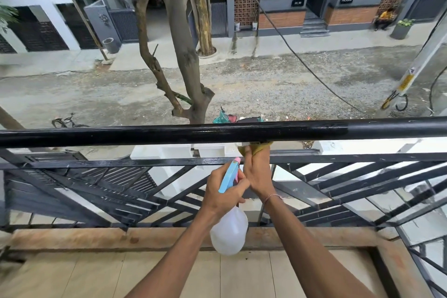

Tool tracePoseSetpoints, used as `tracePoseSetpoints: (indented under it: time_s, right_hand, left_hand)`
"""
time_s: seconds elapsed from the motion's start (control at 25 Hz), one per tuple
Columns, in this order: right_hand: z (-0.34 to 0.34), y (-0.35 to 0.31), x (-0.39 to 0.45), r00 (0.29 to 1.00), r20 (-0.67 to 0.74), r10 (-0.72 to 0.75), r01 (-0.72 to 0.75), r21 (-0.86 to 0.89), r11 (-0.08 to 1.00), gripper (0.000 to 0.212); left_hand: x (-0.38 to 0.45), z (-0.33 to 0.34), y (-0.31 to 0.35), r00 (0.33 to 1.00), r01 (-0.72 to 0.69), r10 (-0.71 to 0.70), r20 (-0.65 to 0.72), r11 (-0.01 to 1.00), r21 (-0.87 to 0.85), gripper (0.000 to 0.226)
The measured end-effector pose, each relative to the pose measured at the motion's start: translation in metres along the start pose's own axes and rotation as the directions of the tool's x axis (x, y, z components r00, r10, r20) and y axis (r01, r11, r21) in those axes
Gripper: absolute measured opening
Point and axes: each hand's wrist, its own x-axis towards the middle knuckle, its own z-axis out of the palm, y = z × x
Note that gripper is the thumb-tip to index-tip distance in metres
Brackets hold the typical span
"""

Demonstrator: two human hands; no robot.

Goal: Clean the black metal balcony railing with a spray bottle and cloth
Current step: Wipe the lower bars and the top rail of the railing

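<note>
Below the balcony lay a gravel lane with a bare tree (183, 55) at twelve o'clock. Across the middle ran the railing (169, 133), its round top bar black and glossy, streaked wet toward the left and duller at three o'clock; slanted black slats filled the frame beneath. It looked rigid and probably slick where damp, so it would take firm rubbing. The right hand (257, 174) pinched an olive cloth (256, 147) against the bar's underside; being soft, the cloth would likely wrap the tube if bunched. The left hand (223, 193) gripped the neck of the spray bottle (229, 230), fingers curled near its blue-and-pink head. Translucent, it seemed light.
</note>
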Motion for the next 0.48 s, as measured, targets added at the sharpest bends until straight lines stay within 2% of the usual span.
tracePoseSetpoints:
  time_s: [0.16, 0.24, 0.32, 0.36, 0.48]
  right_hand:
    - [-0.002, 0.034, 0.002, 0.999, 0.027, -0.02, 0.028, -0.319, 0.947, 0.01]
    - [-0.001, 0.03, 0.0, 1.0, 0.03, 0.0, 0.011, -0.353, 0.935, 0.007]
    - [0.0, 0.014, -0.008, 0.998, -0.005, -0.055, 0.05, -0.365, 0.93, 0.004]
    - [0.0, 0.006, -0.015, 0.995, -0.029, -0.09, 0.076, -0.338, 0.938, 0.014]
    - [0.009, -0.006, -0.038, 0.993, -0.097, -0.07, 0.043, -0.26, 0.965, 0.085]
  left_hand:
    - [-0.001, -0.006, -0.006, 1.0, 0.012, -0.013, 0.027, 0.999, 0.033, 0.017]
    - [0.003, -0.009, -0.008, 0.999, 0.012, -0.013, 0.041, 0.999, 0.034, 0.014]
    - [0.009, -0.012, -0.009, 0.998, 0.023, -0.024, 0.061, 1.0, 0.012, 0.015]
    - [0.012, -0.013, -0.01, 0.997, 0.021, -0.021, 0.069, 1.0, 0.008, 0.016]
    - [0.022, -0.02, -0.016, 0.997, 0.008, -0.009, 0.078, 1.0, 0.004, 0.008]
